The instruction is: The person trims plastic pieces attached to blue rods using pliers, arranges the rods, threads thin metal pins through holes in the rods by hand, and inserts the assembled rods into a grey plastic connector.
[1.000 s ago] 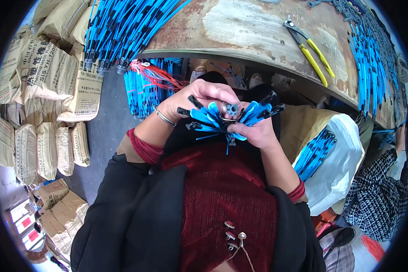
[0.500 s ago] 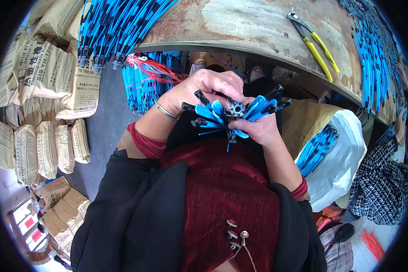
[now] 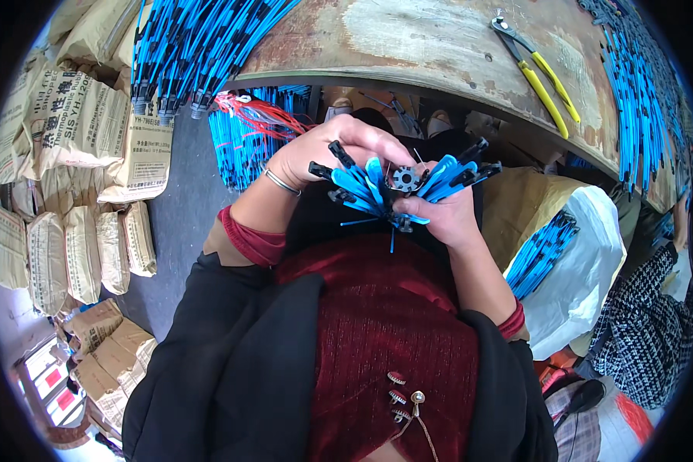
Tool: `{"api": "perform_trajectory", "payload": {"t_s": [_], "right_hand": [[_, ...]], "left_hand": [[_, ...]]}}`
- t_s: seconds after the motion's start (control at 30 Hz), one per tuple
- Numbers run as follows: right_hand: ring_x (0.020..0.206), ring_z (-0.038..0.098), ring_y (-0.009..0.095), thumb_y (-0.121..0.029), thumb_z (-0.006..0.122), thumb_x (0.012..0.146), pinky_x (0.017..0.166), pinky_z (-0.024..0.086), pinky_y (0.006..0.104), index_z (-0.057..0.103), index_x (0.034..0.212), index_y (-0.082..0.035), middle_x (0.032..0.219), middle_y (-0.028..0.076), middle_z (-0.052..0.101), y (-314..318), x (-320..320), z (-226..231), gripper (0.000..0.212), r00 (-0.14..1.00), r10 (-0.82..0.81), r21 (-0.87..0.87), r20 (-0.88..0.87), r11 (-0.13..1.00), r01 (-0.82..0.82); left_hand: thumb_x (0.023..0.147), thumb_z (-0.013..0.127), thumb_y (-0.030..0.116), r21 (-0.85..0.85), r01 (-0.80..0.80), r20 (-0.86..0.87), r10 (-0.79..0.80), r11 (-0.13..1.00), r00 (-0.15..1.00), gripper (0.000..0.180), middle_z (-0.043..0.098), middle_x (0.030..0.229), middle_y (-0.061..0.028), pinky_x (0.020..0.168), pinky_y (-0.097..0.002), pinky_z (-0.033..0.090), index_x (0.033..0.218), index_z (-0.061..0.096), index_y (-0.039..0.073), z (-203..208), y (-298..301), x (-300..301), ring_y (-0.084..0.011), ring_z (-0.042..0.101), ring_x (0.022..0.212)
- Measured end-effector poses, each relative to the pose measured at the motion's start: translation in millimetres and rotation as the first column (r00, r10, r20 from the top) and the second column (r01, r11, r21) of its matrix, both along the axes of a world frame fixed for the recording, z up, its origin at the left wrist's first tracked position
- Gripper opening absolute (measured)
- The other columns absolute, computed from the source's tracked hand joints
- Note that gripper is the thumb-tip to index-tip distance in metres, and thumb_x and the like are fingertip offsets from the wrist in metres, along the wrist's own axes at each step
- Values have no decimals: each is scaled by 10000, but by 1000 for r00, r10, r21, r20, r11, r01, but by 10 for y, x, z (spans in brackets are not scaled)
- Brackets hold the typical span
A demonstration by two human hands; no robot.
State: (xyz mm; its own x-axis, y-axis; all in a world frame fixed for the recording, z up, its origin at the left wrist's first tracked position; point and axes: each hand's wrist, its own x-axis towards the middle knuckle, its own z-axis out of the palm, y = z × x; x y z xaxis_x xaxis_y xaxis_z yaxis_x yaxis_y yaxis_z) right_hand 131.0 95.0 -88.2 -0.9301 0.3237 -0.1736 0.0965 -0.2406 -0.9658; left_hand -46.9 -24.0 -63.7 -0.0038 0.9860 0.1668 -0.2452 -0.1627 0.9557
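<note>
An umbrella frame (image 3: 362, 189) of blue ribs with black joints fans out in front of my body. At its middle is a round, notched dark hub (image 3: 405, 180). My right hand (image 3: 446, 218) is closed on the frame from the right, its thumb pressed beside the hub. From the left, my left hand (image 3: 348, 148) curls over the ribs, fingers closed near the back of the hub. Its fingertips are partly hidden. A thin wire (image 3: 418, 156) sticks up next to the hub, by the left fingertips.
Pliers with yellow handles (image 3: 545, 88) lie on the worn wooden table (image 3: 416, 38). Bundles of blue ribs hang over its edge at left (image 3: 200, 54) and right (image 3: 635, 115). A white sack (image 3: 589, 266) at my right holds more ribs. Paper sacks (image 3: 85, 131) are stacked at left.
The frame and both hands have shifted slightly to the right. My left index finger now reaches out straighter toward the hub. Both hands stay on the frame.
</note>
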Motion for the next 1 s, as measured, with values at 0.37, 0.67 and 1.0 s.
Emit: {"api": "perform_trajectory", "payload": {"t_s": [0.37, 0.67, 1.0], "right_hand": [[680, 580, 101, -10, 762, 630, 621, 474, 247, 569, 869, -24, 772, 25, 617, -36, -23, -21, 308, 993, -117, 141, 28, 984, 111], [719, 576, 109, -86, 757, 687, 644, 470, 251, 550, 928, -30, 780, 21, 593, 0, 48, -54, 322, 992, -103, 112, 71, 989, 95], [859, 574, 190, -302, 703, 727, 818, 442, 342, 574, 1043, 12, 825, 93, 600, 404, 165, 98, 464, 978, 57, -295, -202, 949, -116]], "left_hand": [[695, 733, 59, 103, -271, -88, 280, 957, 956, 361, 599, 993, -110, 844, -324, 453, 1023, 589, 17, -75, -11, 257, -202, 574, 952], [681, 706, -17, 123, -457, -116, 470, 881, 875, 343, 595, 948, -166, 766, -368, 475, 991, 570, 32, -59, 39, 469, -256, 583, 901], [610, 701, 0, 56, -436, -126, 440, 898, 889, 246, 606, 819, -75, 698, -281, 477, 841, 622, 21, 23, 95, 551, -161, 589, 772]]}}
